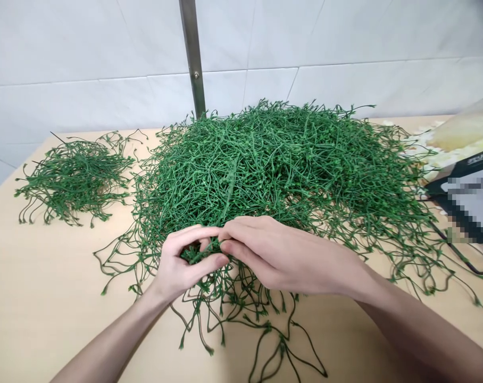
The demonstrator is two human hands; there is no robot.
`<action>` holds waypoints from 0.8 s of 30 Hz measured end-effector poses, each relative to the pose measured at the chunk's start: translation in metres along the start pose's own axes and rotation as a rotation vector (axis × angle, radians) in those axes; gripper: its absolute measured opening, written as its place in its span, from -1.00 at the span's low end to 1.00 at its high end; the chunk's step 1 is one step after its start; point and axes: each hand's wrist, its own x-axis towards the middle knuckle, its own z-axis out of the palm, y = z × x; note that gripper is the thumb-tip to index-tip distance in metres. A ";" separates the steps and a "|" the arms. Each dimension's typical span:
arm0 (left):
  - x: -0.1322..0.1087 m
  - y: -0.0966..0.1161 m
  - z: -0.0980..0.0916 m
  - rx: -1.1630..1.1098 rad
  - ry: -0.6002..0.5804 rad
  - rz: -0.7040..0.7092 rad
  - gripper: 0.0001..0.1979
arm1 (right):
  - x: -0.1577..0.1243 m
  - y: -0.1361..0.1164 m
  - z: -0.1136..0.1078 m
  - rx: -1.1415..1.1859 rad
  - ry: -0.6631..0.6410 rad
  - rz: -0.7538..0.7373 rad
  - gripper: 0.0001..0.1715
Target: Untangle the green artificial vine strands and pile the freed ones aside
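A large heap of thin green artificial flower stems with small forked tips lies tangled in front of me. At its near edge my left hand curls its thumb and fingers around a green stem piece. My right hand meets it there, its fingers pinched together at the left fingertips on the same piece. The exact grip point is hidden behind the fingers. Loose stems spread over the table below both hands.
A smaller pile of green stems sits on the left of the wooden table. At the right are white and yellow petals and a dark printed bag. A metal post stands against the tiled wall.
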 end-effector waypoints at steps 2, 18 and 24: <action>-0.001 0.002 0.000 0.045 -0.058 0.023 -0.86 | 0.001 -0.001 0.000 0.000 0.006 0.009 -0.72; -0.001 -0.007 -0.006 -0.527 -0.226 -0.300 -0.55 | 0.014 0.013 0.021 0.851 0.044 -0.031 -0.65; 0.000 0.001 -0.002 -0.850 -0.202 -0.421 -0.58 | 0.009 0.023 0.000 0.827 0.117 -0.110 -0.64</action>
